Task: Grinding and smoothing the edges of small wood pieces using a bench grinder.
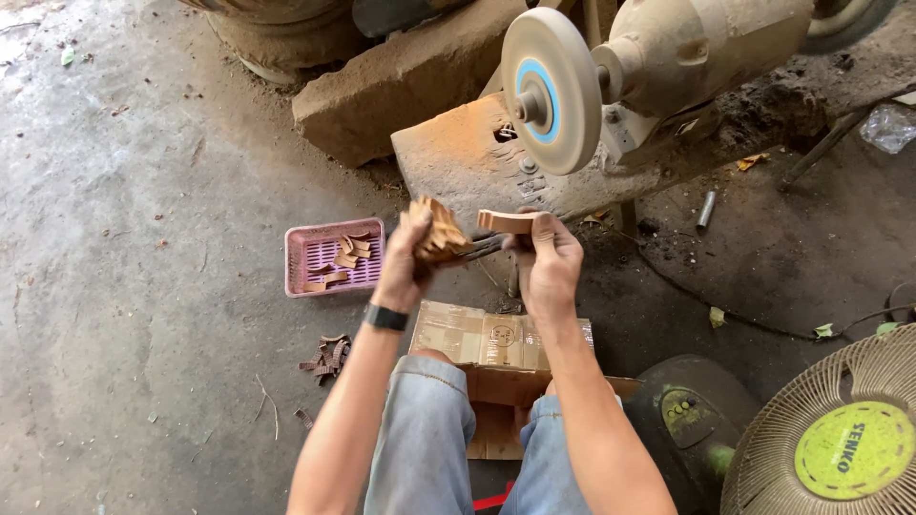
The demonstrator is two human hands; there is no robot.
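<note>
Dust coats the concrete floor [143,315] beneath the grinding wheel [551,91].

Rough workshop, ground level: dusty bench grinder [658,57] with buffing wheel [551,91] on a stone block [458,157], dirty concrete floor [143,286], pink basket [334,256] of small wood pieces.

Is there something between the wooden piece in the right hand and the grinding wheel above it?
Nothing visible. The right hand holds the wooden piece below the grinding wheel, with only open space between them.
</note>
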